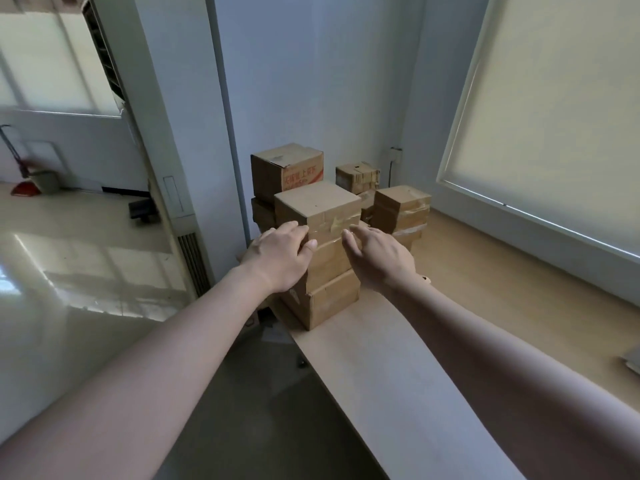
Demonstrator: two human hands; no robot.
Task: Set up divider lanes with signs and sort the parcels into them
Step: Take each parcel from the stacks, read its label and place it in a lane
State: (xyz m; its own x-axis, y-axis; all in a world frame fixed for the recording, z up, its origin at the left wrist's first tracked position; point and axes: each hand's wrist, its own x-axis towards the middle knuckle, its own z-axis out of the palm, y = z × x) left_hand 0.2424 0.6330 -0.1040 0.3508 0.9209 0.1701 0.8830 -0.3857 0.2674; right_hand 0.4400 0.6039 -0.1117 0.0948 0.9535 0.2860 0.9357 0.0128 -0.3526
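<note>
Several taped cardboard parcels crowd the far end of a long pale wooden table, stacked in uneven columns against the corner of the room. The nearest stack stands at the table's left edge, and its top parcel sits slightly askew on the ones below. The left hand presses against the left face of this stack just under the top parcel, fingers bent round the corner and thumb tip laid on the front face; whether it truly grips or only steadies, I cannot tell. The right hand is at the front face, fingers straight and loosely spread, fingertips at or just short of the tape band; contact is not clear.

Behind the near stack a larger box with red printing tops another column, and a small worn box sits further back toward the wall. To the right, well clear of the hands, a shorter stack bound with clear tape stands near the window side. These columns hem in the near stack at the rear and right.

A tall white floor-standing air conditioner rises just left of the table. A roller blind covers the window on the right. A red dustpan and a bin stand far off on the glossy floor.
</note>
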